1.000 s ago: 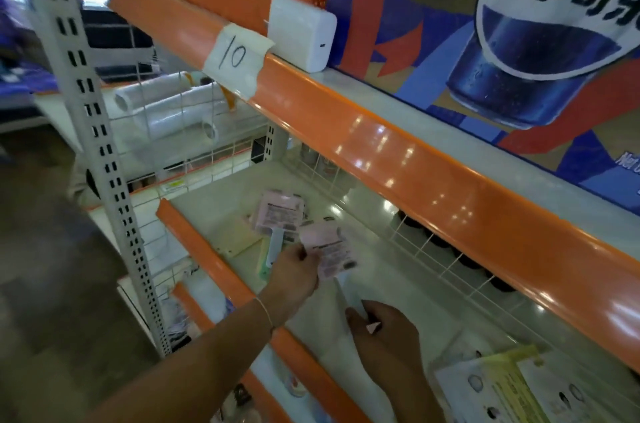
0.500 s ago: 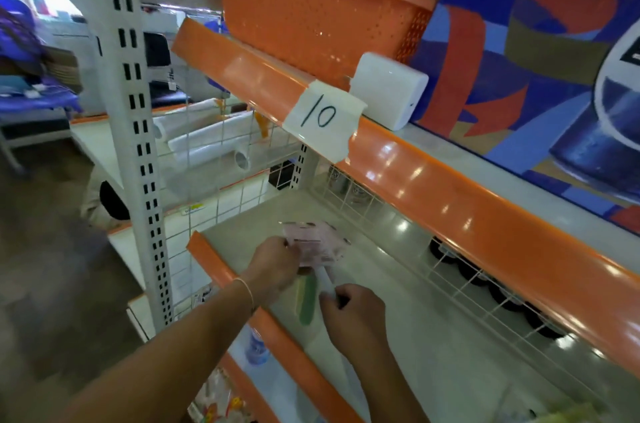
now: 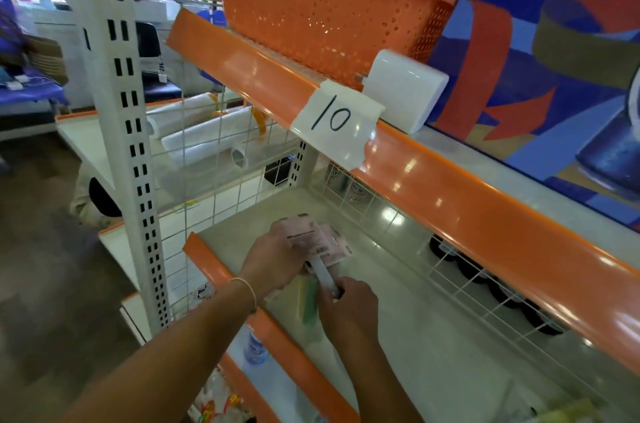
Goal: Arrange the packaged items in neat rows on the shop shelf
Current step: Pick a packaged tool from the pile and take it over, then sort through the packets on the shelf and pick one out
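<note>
Several pink-carded packaged items point(image 3: 317, 242) lie stacked near the left front corner of the pale shop shelf point(image 3: 398, 301). My left hand point(image 3: 273, 259) presses on the left side of the pink cards and holds them. My right hand point(image 3: 349, 311) grips the white handle end point(image 3: 323, 275) of the top package. A green and yellow handle point(image 3: 309, 301) of another package sticks out under my hands toward the front edge.
An orange shelf lip point(image 3: 221, 273) runs along the front. Above, an orange rail carries a paper tag "10" point(image 3: 334, 119), a white box point(image 3: 405, 90) and an orange basket point(image 3: 329, 3). A wire grid point(image 3: 460, 270) backs the shelf. White rolls point(image 3: 204, 131) lie beyond the left grid.
My hands carried a pink package left and laid it on the stack. The view swung left; the papers at the right went out of sight.
</note>
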`<state>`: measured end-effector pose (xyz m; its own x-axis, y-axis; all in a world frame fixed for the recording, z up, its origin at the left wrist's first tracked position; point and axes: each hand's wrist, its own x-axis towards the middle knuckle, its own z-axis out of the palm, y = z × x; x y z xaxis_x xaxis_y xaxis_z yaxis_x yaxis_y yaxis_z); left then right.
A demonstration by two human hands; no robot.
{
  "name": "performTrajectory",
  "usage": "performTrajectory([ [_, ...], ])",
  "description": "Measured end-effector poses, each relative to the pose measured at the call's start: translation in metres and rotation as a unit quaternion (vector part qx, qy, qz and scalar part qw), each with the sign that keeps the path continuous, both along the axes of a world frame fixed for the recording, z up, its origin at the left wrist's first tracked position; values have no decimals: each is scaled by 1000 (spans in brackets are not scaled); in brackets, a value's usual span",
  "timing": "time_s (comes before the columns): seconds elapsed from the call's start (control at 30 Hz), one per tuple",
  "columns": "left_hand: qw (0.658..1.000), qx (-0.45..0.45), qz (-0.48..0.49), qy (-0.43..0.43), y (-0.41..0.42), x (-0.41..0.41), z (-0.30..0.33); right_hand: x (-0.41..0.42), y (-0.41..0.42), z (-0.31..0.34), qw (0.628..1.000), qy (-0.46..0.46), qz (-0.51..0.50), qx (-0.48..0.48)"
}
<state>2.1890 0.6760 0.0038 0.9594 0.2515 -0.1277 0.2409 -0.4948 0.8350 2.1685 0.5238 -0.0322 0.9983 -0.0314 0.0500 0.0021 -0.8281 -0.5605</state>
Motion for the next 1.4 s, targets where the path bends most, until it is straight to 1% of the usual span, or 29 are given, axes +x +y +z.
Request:
performTrajectory([
  [0.17, 1000, 3, -13, 1, -6, -4, 2, -11, -10, -4, 999, 9, -2, 31],
  [0.27, 999, 8, -26, -23, -16, -7, 3, -15, -17, -1, 999, 0, 0, 39],
  [0.33, 998, 26, -40, -31, -26, -7, 4, -17, -25, 1, 999, -8, 1, 44],
  [0.43, 994, 66, -78, -43, -46, -4, 10, -16, -41, 8, 999, -33, -9, 38],
  [0.57, 983, 100, -129, -82, -79, 2, 27, -15, -81, 26, 994, -102, -32, 24],
  [0.63, 977, 102, -162, -92, -101, 3, 32, -21, -107, 34, 991, -116, -55, 25],
  [0.83, 960, 56, -266, -63, -185, -15, 26, -58, -190, 30, 986, -104, -131, 20],
  [1.07, 938, 66, -337, -56, -285, -45, 12, -111, -281, 18, 978, -89, -188, 5],
  [1.17, 931, 71, -356, -34, -317, -59, 1, -132, -316, 14, 974, -59, -219, 14],
  [1.27, 924, 72, -374, -29, -345, -73, -8, -150, -350, 11, 968, -53, -247, 13],
  [1.33, 922, 52, -383, -17, -363, -83, -9, -161, -372, 10, 960, -65, -274, 9],
  [1.4, 921, 22, -389, 7, -381, -93, -11, -170, -393, 10, 953, -48, -299, -15],
])
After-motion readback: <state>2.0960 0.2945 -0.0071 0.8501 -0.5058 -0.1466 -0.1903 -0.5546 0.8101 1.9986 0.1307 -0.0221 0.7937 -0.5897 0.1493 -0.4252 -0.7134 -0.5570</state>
